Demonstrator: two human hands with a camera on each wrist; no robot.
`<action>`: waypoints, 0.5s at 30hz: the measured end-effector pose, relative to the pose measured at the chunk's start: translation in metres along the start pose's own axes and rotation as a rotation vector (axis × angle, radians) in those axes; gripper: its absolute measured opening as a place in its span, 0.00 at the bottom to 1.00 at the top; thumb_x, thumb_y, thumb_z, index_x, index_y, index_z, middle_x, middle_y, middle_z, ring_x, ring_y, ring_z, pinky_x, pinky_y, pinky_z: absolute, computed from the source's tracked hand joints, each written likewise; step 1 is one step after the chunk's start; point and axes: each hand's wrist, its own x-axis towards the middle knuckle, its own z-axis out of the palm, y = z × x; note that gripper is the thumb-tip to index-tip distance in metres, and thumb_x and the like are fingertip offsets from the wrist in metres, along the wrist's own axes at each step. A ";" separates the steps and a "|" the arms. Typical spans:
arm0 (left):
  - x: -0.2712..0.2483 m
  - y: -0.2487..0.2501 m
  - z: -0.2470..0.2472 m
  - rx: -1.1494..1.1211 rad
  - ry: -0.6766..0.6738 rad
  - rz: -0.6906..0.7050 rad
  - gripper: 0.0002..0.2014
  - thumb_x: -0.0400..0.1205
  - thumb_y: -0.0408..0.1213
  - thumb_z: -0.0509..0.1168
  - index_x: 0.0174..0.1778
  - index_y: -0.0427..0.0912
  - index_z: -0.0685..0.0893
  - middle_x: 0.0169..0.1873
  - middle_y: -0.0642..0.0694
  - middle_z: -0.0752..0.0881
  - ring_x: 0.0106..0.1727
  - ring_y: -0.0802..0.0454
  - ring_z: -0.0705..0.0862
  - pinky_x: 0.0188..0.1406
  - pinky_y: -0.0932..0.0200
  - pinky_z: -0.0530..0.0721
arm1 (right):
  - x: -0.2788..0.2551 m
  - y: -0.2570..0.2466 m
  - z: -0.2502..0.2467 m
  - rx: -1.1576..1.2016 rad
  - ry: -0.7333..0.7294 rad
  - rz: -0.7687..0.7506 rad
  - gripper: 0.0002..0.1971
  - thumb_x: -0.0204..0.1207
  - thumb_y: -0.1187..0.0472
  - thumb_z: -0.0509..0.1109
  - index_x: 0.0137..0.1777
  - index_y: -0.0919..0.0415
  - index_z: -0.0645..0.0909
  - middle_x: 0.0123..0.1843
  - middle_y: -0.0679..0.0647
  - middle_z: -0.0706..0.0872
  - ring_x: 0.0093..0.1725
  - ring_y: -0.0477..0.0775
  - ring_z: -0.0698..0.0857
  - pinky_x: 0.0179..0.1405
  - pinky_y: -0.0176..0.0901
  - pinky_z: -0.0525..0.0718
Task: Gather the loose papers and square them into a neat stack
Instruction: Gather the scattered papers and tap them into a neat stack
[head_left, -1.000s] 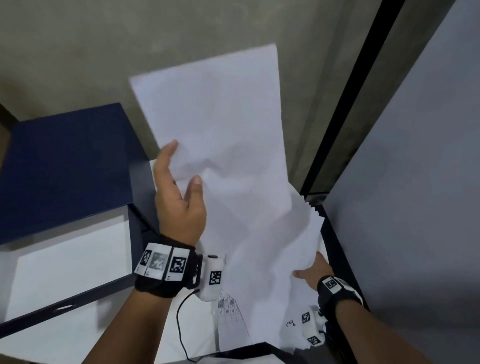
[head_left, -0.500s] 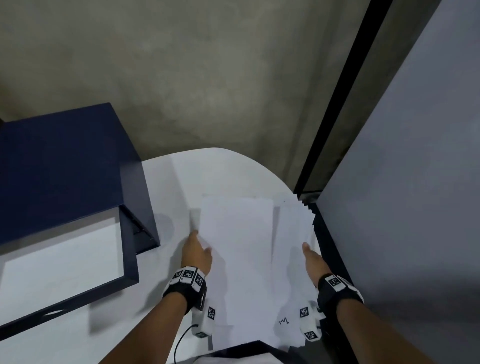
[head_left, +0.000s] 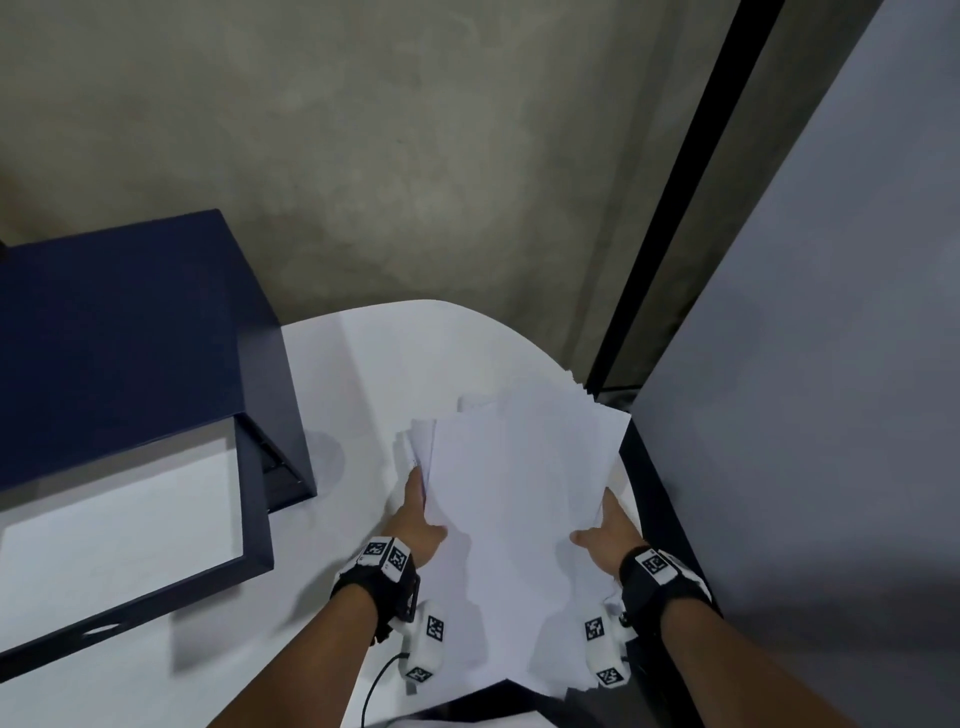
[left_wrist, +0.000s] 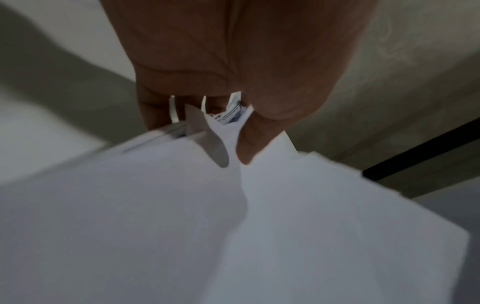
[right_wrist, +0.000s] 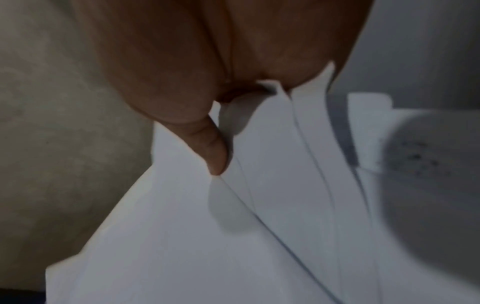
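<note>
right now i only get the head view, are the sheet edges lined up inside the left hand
Observer: No. In the left hand, several edges of the papers poke up unevenly.
Operator: any print on them
Observer: Yes, one sheet by that hand shows dark print, too blurred to read.
Operator: and the right side
Observer: Under the right hand the edges lie fanned apart, not flush.

print on a sheet (left_wrist: 230, 115) is too blurred; nothing readable.
</note>
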 end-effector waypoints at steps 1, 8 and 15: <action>-0.001 0.000 -0.001 -0.019 0.038 -0.021 0.48 0.80 0.37 0.68 0.84 0.53 0.36 0.84 0.42 0.57 0.76 0.40 0.73 0.66 0.56 0.73 | -0.002 -0.003 -0.002 0.040 0.010 -0.026 0.34 0.74 0.74 0.71 0.78 0.53 0.67 0.69 0.52 0.82 0.67 0.56 0.81 0.73 0.53 0.77; -0.012 0.021 -0.033 -0.795 0.079 0.057 0.34 0.72 0.34 0.78 0.72 0.42 0.70 0.68 0.38 0.82 0.66 0.38 0.82 0.68 0.42 0.79 | -0.027 -0.061 -0.022 0.273 0.010 -0.230 0.25 0.76 0.77 0.71 0.69 0.55 0.77 0.60 0.45 0.88 0.60 0.45 0.86 0.56 0.36 0.81; -0.059 0.083 -0.081 -0.654 0.289 0.349 0.08 0.73 0.25 0.75 0.46 0.38 0.85 0.35 0.52 0.92 0.36 0.58 0.90 0.38 0.64 0.89 | -0.037 -0.117 -0.022 0.198 0.132 -0.305 0.08 0.77 0.75 0.69 0.40 0.63 0.83 0.34 0.46 0.88 0.37 0.45 0.86 0.43 0.37 0.78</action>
